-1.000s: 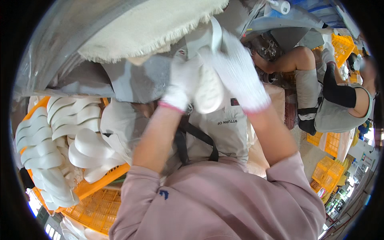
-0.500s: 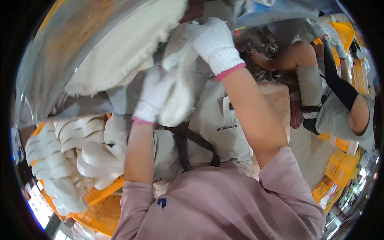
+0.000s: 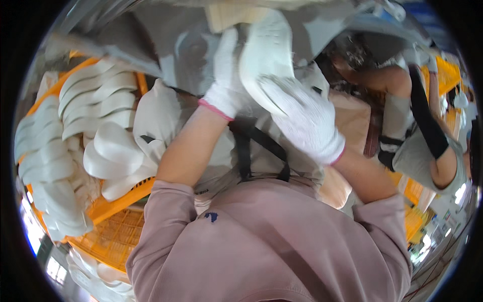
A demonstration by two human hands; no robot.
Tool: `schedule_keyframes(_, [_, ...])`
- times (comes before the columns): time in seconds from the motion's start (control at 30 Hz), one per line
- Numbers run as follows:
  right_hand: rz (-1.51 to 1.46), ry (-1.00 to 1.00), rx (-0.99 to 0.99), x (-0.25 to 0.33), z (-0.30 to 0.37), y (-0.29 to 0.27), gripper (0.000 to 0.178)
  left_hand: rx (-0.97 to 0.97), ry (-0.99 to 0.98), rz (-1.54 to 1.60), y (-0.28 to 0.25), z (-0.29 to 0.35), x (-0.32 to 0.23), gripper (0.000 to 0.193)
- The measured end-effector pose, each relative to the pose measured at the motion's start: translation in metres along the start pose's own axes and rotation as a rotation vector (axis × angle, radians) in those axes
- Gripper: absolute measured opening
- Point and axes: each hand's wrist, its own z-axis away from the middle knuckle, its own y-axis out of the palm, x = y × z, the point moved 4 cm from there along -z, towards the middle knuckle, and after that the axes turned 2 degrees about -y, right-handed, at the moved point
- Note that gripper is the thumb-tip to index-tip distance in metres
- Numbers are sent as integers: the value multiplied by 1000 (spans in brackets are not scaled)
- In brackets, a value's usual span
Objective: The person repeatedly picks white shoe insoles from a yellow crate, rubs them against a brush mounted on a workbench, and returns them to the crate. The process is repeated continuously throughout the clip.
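A white shoe sole [image 3: 266, 48] is held up lengthwise in front of me, its far end close to the grey machine housing. My right hand [image 3: 304, 118], in a white knitted glove with a pink cuff, grips the near end, fingers wrapped over its face. My left hand [image 3: 226, 80], gloved the same way, is closed at the sole's left edge; some of its fingers are hidden behind the sole. White soles [image 3: 98, 98] lie overlapping in rows on my left, with a few loose ones [image 3: 115, 151] nearer to me.
An orange crate [image 3: 118, 236] carries the soles, with more white pieces [image 3: 95, 272] below it. The grey housing [image 3: 188, 53] spans the far side. A pale apron with black straps [image 3: 261, 146] covers my lap. A co-worker [image 3: 427, 156] sits at the right near orange crates [image 3: 448, 75].
Both hands have come nearer with the sole, now steady and more fully in view. My right hand has moved down to its near end. The fluffy white wheel has left the view.
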Motion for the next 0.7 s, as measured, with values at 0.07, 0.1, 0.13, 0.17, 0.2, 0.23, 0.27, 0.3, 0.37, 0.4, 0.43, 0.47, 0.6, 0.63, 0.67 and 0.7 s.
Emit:
schedule_keyframes(0.07, [-63,139,-24,8,-11,13,49,-37,226,-74,8,5,-16,67])
schedule_keyframes(0.1, [-109,212,-65,10,-14,17,50,-110,333,-117,7,3,-24,60])
schedule_keyframes(0.13, [-112,224,-127,8,-23,17,49,-100,419,-45,7,-5,-32,44])
schedule_keyframes(0.17, [-115,278,-156,3,-30,19,48,-79,487,-108,7,-11,-40,41])
schedule_keyframes(0.2, [-59,240,-108,-3,-37,22,48,-117,483,-185,1,-15,-42,38])
schedule_keyframes(0.23, [-94,209,-133,3,-30,20,47,-127,488,-282,-4,-22,-47,36])
schedule_keyframes(0.27, [-105,217,-169,7,-25,15,46,-59,489,-426,-8,-21,-44,35])
schedule_keyframes(0.3, [-105,205,-229,12,-17,11,45,44,565,-667,-11,-25,-45,37])
schedule_keyframes(0.37, [-123,175,-316,13,-19,10,46,230,469,-545,-20,-35,-41,36])
schedule_keyframes(0.4, [-85,258,-288,7,-28,11,43,295,244,-54,-28,-41,-34,33])
schedule_keyframes(0.43, [-45,234,-320,7,-40,9,40,226,572,-412,-30,-40,-42,34])
schedule_keyframes(0.47, [-14,347,-207,1,-56,12,38,181,982,-804,-27,-32,-46,35])
schedule_keyframes(0.6, [-154,301,-93,-16,-92,24,32,65,786,-737,-36,-46,-31,45])
schedule_keyframes(0.63, [-251,210,-126,-18,-86,27,31,209,556,-419,-38,-51,-20,46])
schedule_keyframes(0.67, [-393,330,1,-5,-84,11,33,380,395,-165,-34,-56,-16,48])
schedule_keyframes(0.7, [-508,450,145,0,-73,-1,48,207,251,-167,-41,-60,-10,52])
